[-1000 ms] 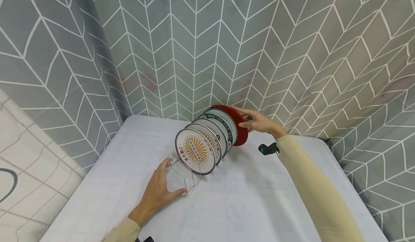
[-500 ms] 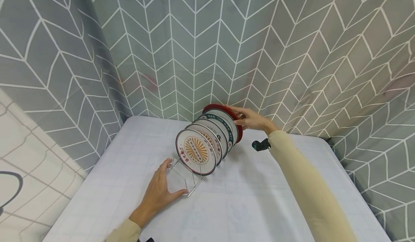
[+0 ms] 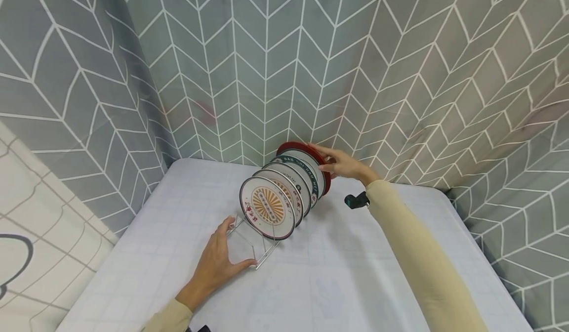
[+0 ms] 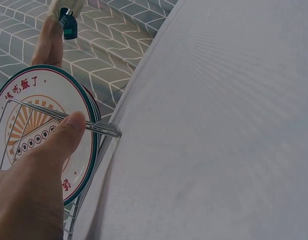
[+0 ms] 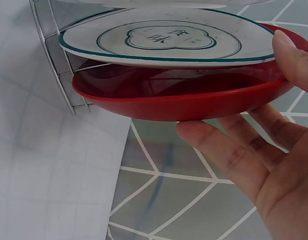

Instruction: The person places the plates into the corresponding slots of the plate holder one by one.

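A wire dish rack [image 3: 266, 256] stands on the table with several white, dark-rimmed plates upright in it. The nearest plate [image 3: 268, 206] bears an orange sunburst and red characters. My left hand [image 3: 215, 259] grips the rack's near end, thumb on one side rail [image 4: 101, 127] and fingers at the other side. At the far end, my right hand [image 3: 346, 166] holds a deep red plate [image 5: 183, 106] by its edge, thumb over the rim and fingers against its underside. The red plate stands behind a green-rimmed white plate [image 5: 168, 42], its lower edge at the rack wires.
A white cloth covers the table [image 3: 338, 272]. Grey curtains [image 3: 284, 65] with a white zigzag pattern hang close behind the rack and along the sides. A white tiled surface [image 3: 44, 243] lies at the left.
The right hand has moved left with the red plate, bringing it close behind the white plates. In the last half second it has barely shifted. The left hand stays on the rack.
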A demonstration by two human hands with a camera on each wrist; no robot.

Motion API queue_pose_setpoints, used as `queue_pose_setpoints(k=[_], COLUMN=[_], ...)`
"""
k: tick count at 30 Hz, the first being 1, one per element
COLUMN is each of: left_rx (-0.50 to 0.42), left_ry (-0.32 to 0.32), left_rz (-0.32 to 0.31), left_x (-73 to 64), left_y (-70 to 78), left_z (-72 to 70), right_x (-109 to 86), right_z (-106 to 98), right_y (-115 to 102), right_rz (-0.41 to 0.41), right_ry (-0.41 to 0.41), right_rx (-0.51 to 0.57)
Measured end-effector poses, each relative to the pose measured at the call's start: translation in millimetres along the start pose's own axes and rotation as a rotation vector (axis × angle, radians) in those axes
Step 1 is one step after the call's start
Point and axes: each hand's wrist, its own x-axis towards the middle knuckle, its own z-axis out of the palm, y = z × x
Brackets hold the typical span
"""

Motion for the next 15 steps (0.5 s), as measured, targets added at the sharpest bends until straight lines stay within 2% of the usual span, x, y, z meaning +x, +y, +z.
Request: queue_pose_setpoints(k=[5,9,15], left_rx=[0.009,0.007,0.004], left_ry=[0.002,0.007,0.015], left_rz=[0.009,0.015,0.028], left_x=[-1.2,-1.7,-1.4], left_y=[-0.6,-0.7,-1.7], left_z=[1.0,1.6,1.8], right_x=[-4.5,-15.5,-33.6], right_z=[1.7,2.7,4.9], right_y=[9.7,16.2,25.5], right_rz=[0.015,0.018,-0.019], right_ry=[0.025,0.059,0.160], right_rx=[0.043,0.159,0.327])
